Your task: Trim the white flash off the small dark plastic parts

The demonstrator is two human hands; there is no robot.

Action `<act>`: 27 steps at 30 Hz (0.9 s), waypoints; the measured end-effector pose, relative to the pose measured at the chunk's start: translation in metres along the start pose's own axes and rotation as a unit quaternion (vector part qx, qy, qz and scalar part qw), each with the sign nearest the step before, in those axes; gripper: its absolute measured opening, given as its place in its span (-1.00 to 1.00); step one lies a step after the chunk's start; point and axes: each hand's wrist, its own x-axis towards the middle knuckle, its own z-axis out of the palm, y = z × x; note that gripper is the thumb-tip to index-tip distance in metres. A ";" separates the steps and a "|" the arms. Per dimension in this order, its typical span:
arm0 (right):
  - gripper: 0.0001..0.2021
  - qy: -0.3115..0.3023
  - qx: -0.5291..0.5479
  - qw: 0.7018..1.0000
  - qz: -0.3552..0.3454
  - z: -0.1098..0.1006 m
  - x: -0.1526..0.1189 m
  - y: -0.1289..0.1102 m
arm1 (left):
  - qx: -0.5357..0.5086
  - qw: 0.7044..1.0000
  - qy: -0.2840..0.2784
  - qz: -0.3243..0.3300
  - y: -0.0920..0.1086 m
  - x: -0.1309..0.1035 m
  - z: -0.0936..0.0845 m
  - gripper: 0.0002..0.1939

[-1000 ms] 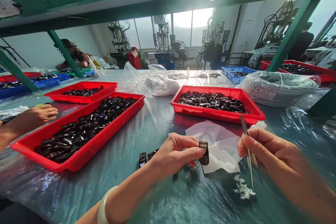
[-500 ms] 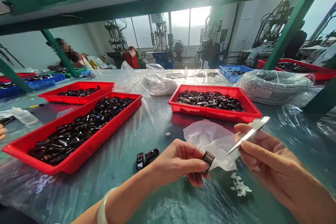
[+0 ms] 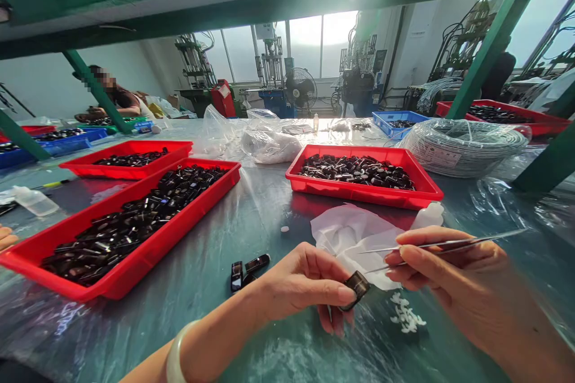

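I see my right hand [image 3: 431,263] has swung the pinched tweezers [image 3: 444,245] level, tips toward the small black cap [image 3: 358,285] gripped in my left hand [image 3: 305,287], just before the white tissue [image 3: 354,233].

Single head-worn view, looking forward and down across the plastic-covered tabletop [image 3: 251,215] from its near edge. Both hands sit close under the lens; red trays mid-table; far edge, windows and machines in the distance. Green shelf overhead.
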 end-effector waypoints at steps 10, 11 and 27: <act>-0.83 -0.001 -0.025 1.000 0.014 0.006 -0.005 0.001 | 0.002 1.000 0.012 -0.004 0.000 0.000 0.001 -0.78; -0.83 0.000 -0.025 1.000 0.015 0.006 -0.005 0.000 | 0.002 1.000 0.012 -0.004 0.000 0.000 0.001 -0.78; -0.84 0.015 -0.032 0.999 0.030 0.011 -0.008 0.002 | -0.006 1.000 0.006 -0.009 -0.002 -0.001 0.000 -0.82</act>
